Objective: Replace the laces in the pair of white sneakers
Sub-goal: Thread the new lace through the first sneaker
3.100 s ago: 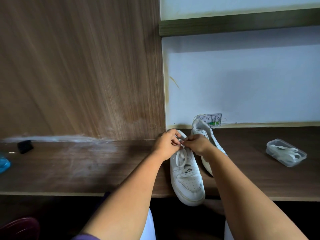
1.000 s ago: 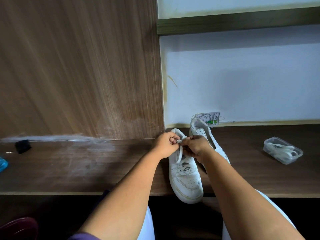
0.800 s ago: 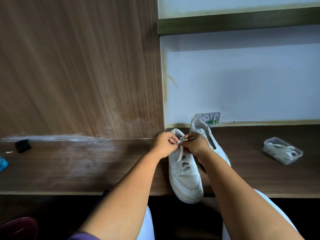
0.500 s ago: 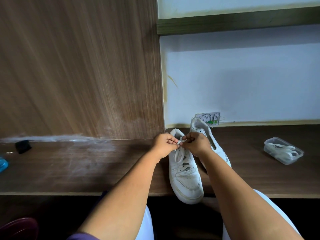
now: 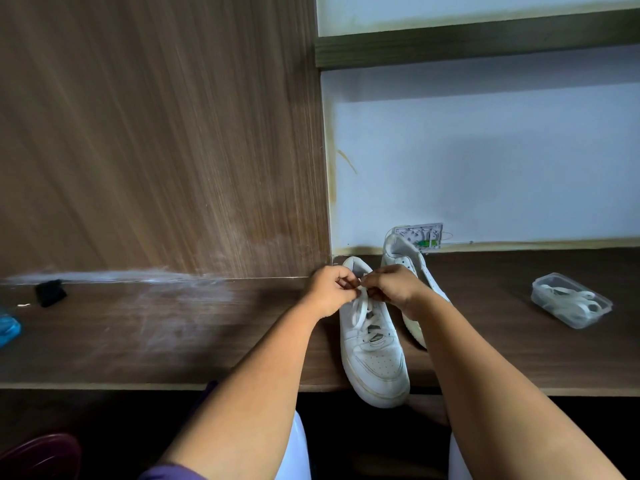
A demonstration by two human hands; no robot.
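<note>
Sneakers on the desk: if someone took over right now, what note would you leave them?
Left hand and right hand both pinch the lace at the top eyelets of the near sneaker, toe hanging over the desk edge. Far sneaker sits behind it, lacing hidden. Clear box of white laces at right. Done: near sneaker laced partway. Left: finish it, check the other.

Bare forearms, a purple sleeve [image 5: 169, 472] edge at the left arm, and white trousers [image 5: 294, 448].

Left hand [image 5: 329, 289] and right hand [image 5: 391, 287] both pinching the white lace [image 5: 360, 308] over the near sneaker [image 5: 375, 358]; second sneaker [image 5: 407, 261] just behind the right hand.
</note>
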